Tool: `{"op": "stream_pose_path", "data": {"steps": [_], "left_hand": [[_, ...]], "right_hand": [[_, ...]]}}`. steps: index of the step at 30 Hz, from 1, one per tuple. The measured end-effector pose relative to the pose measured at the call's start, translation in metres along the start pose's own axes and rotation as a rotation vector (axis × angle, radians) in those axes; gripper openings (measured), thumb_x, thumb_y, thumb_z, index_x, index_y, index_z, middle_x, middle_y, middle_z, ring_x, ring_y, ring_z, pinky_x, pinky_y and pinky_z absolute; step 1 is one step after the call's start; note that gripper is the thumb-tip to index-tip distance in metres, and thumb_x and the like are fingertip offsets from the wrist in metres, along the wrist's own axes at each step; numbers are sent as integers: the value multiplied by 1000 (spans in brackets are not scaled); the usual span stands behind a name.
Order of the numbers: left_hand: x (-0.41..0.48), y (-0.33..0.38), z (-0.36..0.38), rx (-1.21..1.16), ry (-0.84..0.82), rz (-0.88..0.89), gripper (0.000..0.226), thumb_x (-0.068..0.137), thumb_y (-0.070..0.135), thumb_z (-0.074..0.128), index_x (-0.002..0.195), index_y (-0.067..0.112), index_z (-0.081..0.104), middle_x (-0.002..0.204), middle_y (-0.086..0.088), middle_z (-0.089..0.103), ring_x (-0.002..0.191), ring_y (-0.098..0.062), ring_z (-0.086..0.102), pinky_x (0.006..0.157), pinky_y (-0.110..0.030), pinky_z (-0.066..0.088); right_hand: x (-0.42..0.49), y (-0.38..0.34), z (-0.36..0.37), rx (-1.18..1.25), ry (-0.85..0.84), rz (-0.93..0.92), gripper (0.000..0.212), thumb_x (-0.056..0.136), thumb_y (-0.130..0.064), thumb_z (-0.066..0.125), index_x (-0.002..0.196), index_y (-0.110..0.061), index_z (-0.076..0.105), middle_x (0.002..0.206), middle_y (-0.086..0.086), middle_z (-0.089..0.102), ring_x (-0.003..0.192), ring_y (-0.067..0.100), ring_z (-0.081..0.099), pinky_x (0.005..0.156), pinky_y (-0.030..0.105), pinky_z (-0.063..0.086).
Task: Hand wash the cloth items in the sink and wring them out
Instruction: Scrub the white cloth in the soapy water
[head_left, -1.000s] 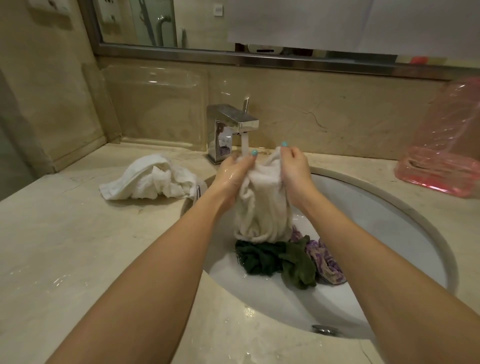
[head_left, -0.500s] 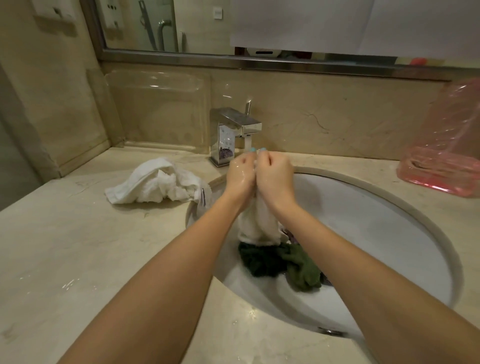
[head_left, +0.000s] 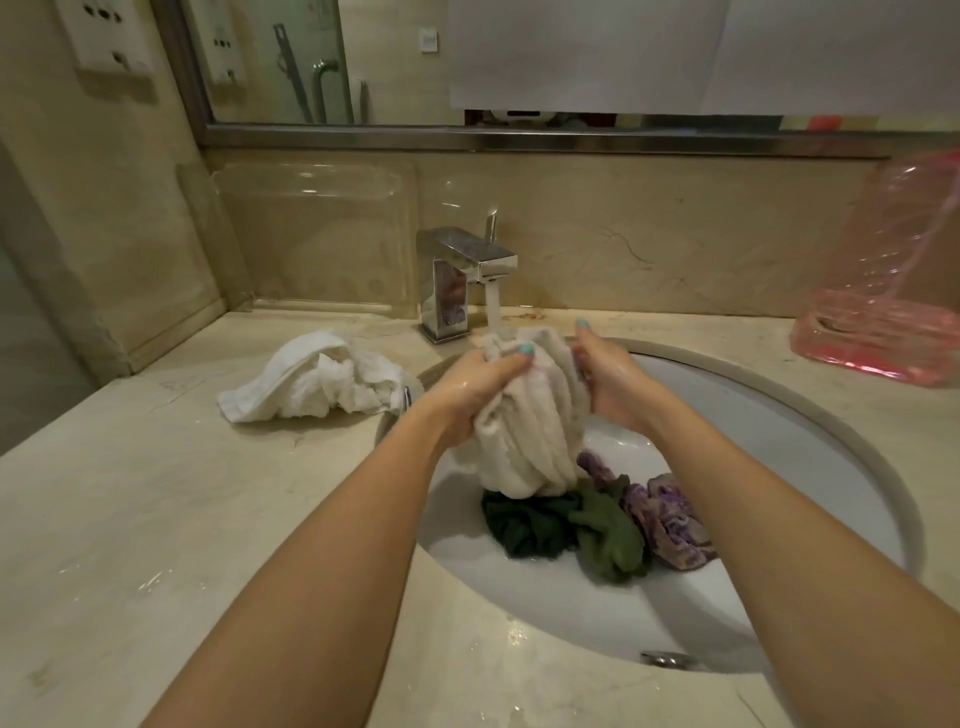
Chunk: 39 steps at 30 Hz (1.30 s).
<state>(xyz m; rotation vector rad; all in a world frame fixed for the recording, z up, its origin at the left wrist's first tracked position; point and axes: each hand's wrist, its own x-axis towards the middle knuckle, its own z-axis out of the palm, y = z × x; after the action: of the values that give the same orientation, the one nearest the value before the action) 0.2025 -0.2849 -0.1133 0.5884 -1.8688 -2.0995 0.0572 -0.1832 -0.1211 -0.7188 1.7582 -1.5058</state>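
Observation:
A wet cream-white towel (head_left: 530, 426) hangs bunched over the white sink (head_left: 753, 415), its top under the running water of the chrome faucet (head_left: 462, 275). My left hand (head_left: 478, 384) grips the towel's left side, and my right hand (head_left: 608, 374) grips its right side. Below the towel, in the basin, lie a dark green cloth (head_left: 524, 525), an olive green cloth (head_left: 608, 535) and a purple patterned cloth (head_left: 665, 514). The towel's lower end rests on the dark green cloth.
Another white towel (head_left: 317, 379) lies crumpled on the marble counter (head_left: 156, 519) left of the sink. A pink plastic container (head_left: 888, 312) stands at the back right. A mirror (head_left: 519, 62) runs along the wall behind the faucet.
My hands were pressed together on the bunched towel half a second ago. They have now moved apart, spreading the towel's top wider under the water.

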Motion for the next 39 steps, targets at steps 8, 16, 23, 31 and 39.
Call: {"op": "stream_pose_path", "data": {"steps": [8, 16, 23, 31, 39], "left_hand": [[9, 9, -11, -349, 62, 84, 39, 101, 42, 46, 97, 8, 65, 86, -10, 69, 77, -20, 70, 72, -31, 59], [7, -3, -23, 70, 205, 3, 96, 68, 73, 67, 141, 17, 43, 135, -9, 58, 117, -28, 61, 99, -48, 50], [14, -1, -27, 31, 293, -17, 48, 82, 30, 76, 120, 5, 60, 105, -13, 72, 93, -26, 71, 70, -33, 58], [14, 5, -30, -451, 448, 182, 16, 94, 22, 64, 94, 6, 65, 84, -10, 68, 80, -23, 68, 84, -41, 56], [21, 3, -3, -346, 406, 42, 57, 95, 56, 47, 113, 4, 65, 108, -20, 70, 100, -32, 69, 94, -47, 53]], "right_hand": [[-6, 24, -14, -556, -454, 297, 47, 96, -22, 57, 141, -27, 44, 149, 0, 39, 137, 26, 36, 110, 60, 29], [-10, 1, -6, 57, -268, -27, 33, 102, -28, 48, 133, -18, 51, 102, 3, 72, 86, 18, 72, 74, 42, 56], [-9, -9, -13, 141, -149, 0, 35, 94, -33, 60, 117, -8, 65, 111, 10, 71, 101, 22, 69, 81, 33, 52], [-17, -1, -22, -5, -266, -7, 33, 87, -22, 60, 109, 4, 62, 104, 26, 63, 83, 21, 68, 86, 36, 53], [-17, -18, 53, -76, 7, -271, 26, 105, -26, 38, 92, -16, 58, 86, -1, 62, 77, 9, 58, 64, 13, 47]]}}
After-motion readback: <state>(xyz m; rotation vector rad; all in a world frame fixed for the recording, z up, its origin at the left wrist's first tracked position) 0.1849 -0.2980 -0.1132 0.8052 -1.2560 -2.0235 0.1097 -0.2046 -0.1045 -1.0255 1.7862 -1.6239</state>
